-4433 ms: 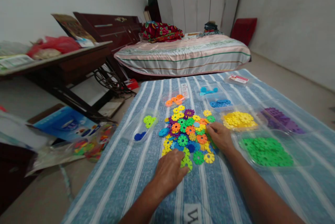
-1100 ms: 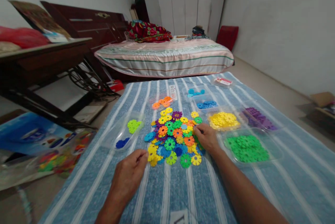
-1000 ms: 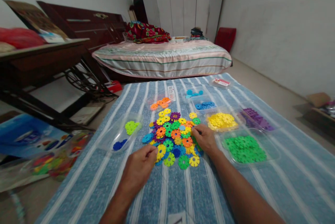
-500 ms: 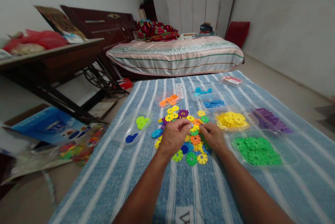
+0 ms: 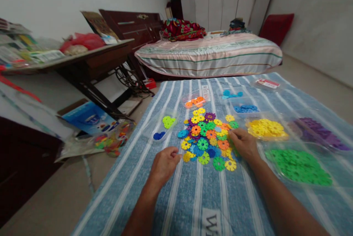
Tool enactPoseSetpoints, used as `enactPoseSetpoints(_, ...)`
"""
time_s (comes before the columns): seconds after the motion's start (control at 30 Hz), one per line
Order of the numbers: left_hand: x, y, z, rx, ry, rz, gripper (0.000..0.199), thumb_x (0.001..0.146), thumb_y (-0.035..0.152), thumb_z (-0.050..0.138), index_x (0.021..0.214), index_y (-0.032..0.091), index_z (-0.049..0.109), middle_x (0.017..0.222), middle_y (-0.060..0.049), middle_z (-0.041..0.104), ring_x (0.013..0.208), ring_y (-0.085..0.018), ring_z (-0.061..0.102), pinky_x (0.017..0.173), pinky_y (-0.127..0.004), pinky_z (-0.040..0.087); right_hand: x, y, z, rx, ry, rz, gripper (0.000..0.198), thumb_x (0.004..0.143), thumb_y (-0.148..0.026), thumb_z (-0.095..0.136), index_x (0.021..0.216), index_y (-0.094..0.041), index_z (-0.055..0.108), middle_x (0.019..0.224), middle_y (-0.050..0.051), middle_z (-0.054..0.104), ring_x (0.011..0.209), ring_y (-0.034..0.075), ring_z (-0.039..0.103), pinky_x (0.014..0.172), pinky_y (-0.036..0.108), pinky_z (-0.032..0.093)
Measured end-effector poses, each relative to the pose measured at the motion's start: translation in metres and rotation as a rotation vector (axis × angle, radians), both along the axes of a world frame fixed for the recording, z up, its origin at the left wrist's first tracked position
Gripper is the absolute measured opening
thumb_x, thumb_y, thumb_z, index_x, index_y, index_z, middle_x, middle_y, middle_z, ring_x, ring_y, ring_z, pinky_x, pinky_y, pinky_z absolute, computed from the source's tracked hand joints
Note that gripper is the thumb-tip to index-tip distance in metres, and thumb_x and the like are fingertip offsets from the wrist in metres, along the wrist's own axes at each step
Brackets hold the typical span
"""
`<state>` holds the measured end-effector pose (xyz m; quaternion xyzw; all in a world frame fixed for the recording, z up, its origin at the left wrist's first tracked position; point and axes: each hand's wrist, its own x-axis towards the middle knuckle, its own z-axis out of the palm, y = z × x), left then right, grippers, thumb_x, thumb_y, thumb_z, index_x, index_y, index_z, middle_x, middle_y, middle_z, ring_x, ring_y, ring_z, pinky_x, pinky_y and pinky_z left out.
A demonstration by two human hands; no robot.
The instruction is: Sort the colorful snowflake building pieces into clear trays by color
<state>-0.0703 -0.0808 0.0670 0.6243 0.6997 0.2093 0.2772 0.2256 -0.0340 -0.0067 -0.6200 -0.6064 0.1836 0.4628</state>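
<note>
A mixed pile of notched plastic snowflake discs (image 5: pixel 211 133) in many colours lies on the striped cloth. My left hand (image 5: pixel 164 166) is at the pile's near left side with its fingers curled together; whatever they hold, if anything, is hidden. A yellow disc (image 5: pixel 186 156) lies just beyond its fingertips. At the pile's right edge, my right hand (image 5: pixel 245 145) has thumb and fingers closed beside orange and yellow discs, and I cannot make out what is between them. A clear tray (image 5: pixel 147 130) with lime and dark blue discs stands to the left.
To the right are clear trays of yellow discs (image 5: pixel 266 128), green discs (image 5: pixel 300 166) and purple pieces (image 5: pixel 321 133). Behind the pile are orange discs (image 5: pixel 195 102) and blue discs (image 5: pixel 246 108). A bed (image 5: pixel 206 56) and a sewing-machine table (image 5: pixel 91 54) stand beyond.
My left hand has drawn back from the pile's middle to its near left side. My right hand stays at the pile's right edge. The view has turned left.
</note>
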Motion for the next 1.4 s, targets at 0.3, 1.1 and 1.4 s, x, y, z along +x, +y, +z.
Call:
enactPoseSetpoints(0.3, 0.017, -0.003, 0.001, 0.024, 0.145, -0.165, 0.018, 0.069, 0.030, 0.060, 0.081, 0.018, 0.068, 0.078, -0.002, 0.061, 0.074, -0.017, 0.057, 0.067, -0.026, 0.040, 0.001, -0.001, 0.001, -0.011, 0.023, 0.011, 0.033, 0.082, -0.045, 0.050, 0.068, -0.020, 0.066, 0.073, 0.003, 0.066, 0.073, 0.019, 0.060, 0.069, 0.031, 0.044)
enactPoseSetpoints(1.1, 0.165, 0.052, 0.056, 0.154, -0.402, -0.342, 0.006, 0.066, 0.016, 0.061, 0.060, 0.016, 0.059, 0.058, 0.004, 0.056, 0.057, -0.009, 0.050, 0.055, -0.020, 0.039, -0.002, 0.001, 0.001, 0.008, -0.030, -0.024, 0.033, 0.079, -0.042, 0.045, 0.063, -0.020, 0.064, 0.064, 0.005, 0.064, 0.064, 0.020, 0.059, 0.060, 0.030, 0.043)
enactPoseSetpoints(1.4, 0.146, 0.056, 0.045, 0.307, -0.213, -0.306, 0.009, 0.075, 0.021, 0.056, 0.074, 0.018, 0.064, 0.073, 0.001, 0.064, 0.073, -0.014, 0.059, 0.071, -0.025, 0.046, -0.004, -0.001, 0.006, -0.019, -0.005, 0.026, 0.034, 0.083, -0.043, 0.045, 0.067, -0.020, 0.065, 0.069, 0.003, 0.064, 0.069, 0.019, 0.059, 0.065, 0.030, 0.042)
